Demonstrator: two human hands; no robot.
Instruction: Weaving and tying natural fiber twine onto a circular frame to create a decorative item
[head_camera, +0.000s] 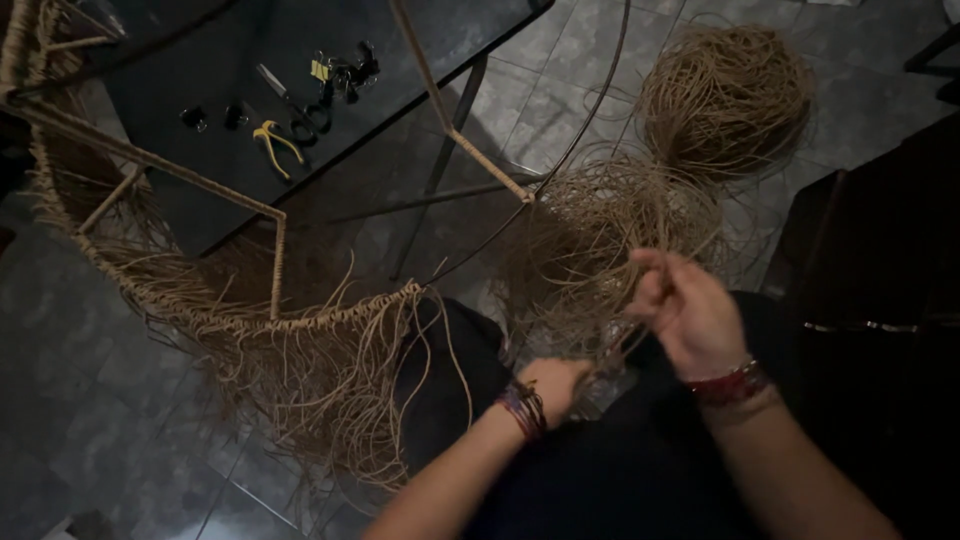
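Both grips are clenched on tan cord strands (600, 345), the right hand (685, 310) pinching them just above the left hand (555, 385), with the loose cord bundle (590, 240) beyond.

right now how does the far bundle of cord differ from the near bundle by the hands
The far bundle is a tight, rounded ball lying untouched on the tiles; the near bundle is loose and sprawling, with strands pulled up into the right hand. The far one looks denser. Both are the same tan cord.
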